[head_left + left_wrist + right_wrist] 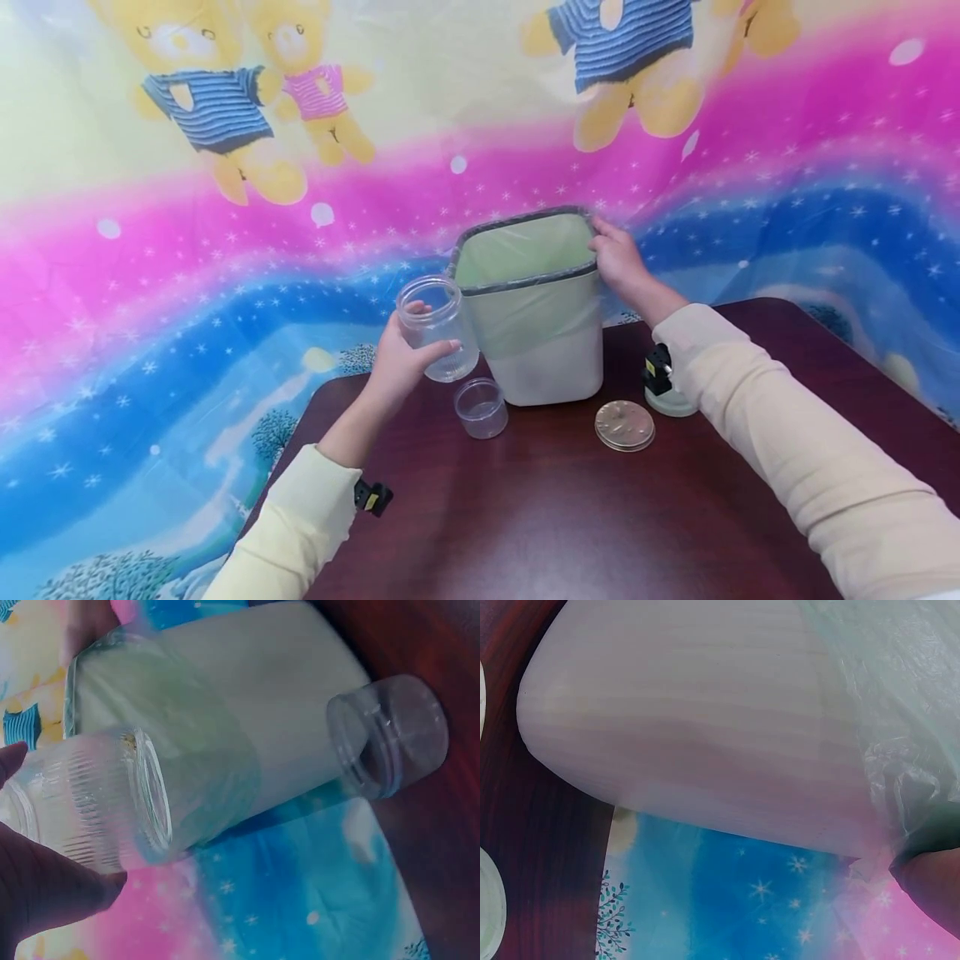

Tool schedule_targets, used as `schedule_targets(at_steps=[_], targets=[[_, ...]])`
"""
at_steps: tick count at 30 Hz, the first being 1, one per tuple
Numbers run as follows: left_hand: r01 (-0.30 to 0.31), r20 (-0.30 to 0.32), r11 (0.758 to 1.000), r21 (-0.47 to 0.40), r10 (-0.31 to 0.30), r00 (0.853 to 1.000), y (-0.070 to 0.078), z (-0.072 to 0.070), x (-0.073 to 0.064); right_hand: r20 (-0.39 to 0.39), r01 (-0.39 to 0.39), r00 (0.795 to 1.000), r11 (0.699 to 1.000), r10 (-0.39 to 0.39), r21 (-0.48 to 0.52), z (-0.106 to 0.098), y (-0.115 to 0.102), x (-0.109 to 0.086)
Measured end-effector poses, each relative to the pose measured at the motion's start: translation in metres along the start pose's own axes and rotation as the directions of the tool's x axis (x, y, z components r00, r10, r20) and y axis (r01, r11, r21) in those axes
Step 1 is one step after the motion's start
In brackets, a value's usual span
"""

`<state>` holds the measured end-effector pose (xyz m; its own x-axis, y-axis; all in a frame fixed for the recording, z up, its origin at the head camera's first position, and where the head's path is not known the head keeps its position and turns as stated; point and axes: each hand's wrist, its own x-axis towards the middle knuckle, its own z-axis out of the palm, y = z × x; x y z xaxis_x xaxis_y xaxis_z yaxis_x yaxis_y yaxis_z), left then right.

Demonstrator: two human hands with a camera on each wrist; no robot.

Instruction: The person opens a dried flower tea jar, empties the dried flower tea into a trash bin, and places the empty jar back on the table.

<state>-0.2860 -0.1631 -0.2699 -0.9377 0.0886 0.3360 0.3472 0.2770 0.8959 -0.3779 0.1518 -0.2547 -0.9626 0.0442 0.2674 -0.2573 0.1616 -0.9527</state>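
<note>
My left hand (396,360) grips a transparent, ribbed jar (448,323) without a lid, held up beside the left wall of a whitish trash bin (551,354). Its mouth tips up toward the head camera; in the left wrist view the jar's base (154,795) faces the bin. With my right hand (621,260) I hold the bin's dark rim at the right corner. A thin greenish liner bag (907,697) is folded over the rim and hangs down the upper wall. Below the jar, a small transparent cup (482,410) stands on the table.
On the dark red-brown table (540,517) lies a gold-coloured round lid (625,427), in front of the bin. A pale round item (671,405) sits partly hidden behind my right wrist camera. Behind the table hangs a colourful cloth (420,192) printed with bears.
</note>
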Motion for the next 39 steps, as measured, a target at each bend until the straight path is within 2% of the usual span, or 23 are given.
schedule_targets(at_steps=[8,14,24,31,39], targets=[[0.0,0.109,1.0,-0.029,0.003,0.994,-0.016,0.015,-0.012,-0.003,-0.005,1.0,1.0,0.005,-0.001,0.0,-0.001,0.002],[0.005,0.164,0.998,-0.058,0.004,0.986,-0.032,0.028,-0.019,0.0,-0.017,1.0,1.0,0.017,0.003,0.001,-0.002,0.001],[0.029,0.236,0.994,-0.102,-0.004,0.972,-0.061,0.055,-0.03,0.001,-0.03,1.0,1.0,0.03,-0.004,0.0,0.0,0.0],[0.064,0.269,0.996,-0.06,-0.045,0.962,-0.077,0.073,-0.037,0.005,-0.034,0.999,0.999,0.034,-0.004,0.001,0.001,0.0],[0.077,0.292,0.994,-0.077,-0.051,0.955,-0.094,0.09,-0.045,0.005,-0.022,1.0,1.0,0.022,0.007,0.001,0.0,0.0]])
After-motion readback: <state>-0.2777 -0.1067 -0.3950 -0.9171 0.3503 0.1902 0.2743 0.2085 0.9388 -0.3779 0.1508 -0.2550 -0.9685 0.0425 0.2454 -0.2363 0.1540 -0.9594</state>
